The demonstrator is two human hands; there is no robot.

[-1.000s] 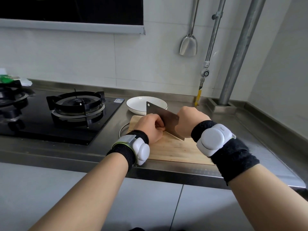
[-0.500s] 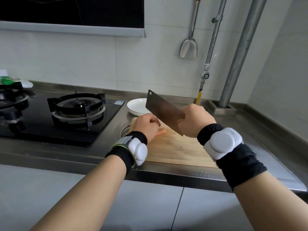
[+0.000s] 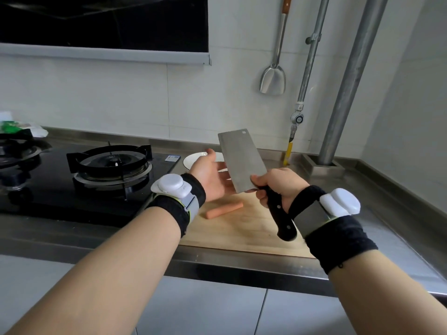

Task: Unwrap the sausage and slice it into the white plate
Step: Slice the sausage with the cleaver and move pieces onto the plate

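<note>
Since half a second ago the cleaver (image 3: pixel 243 160) has risen higher; right hand (image 3: pixel 280 187) grips its handle, left hand (image 3: pixel 210 177) is off the sausage (image 3: pixel 224 210), fingers straight behind the blade. Sausage lies bare on the cutting board (image 3: pixel 242 233), long axis lower-left to upper-right. I judge slicing underway; next, re-pin and cut crosswise, then slices into the white plate (image 3: pixel 193 159).

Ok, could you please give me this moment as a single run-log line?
right hand: grips cleaver, blade up | left hand: open beside blade | sausage: lies free on cutting board | white plate: behind hands
</note>
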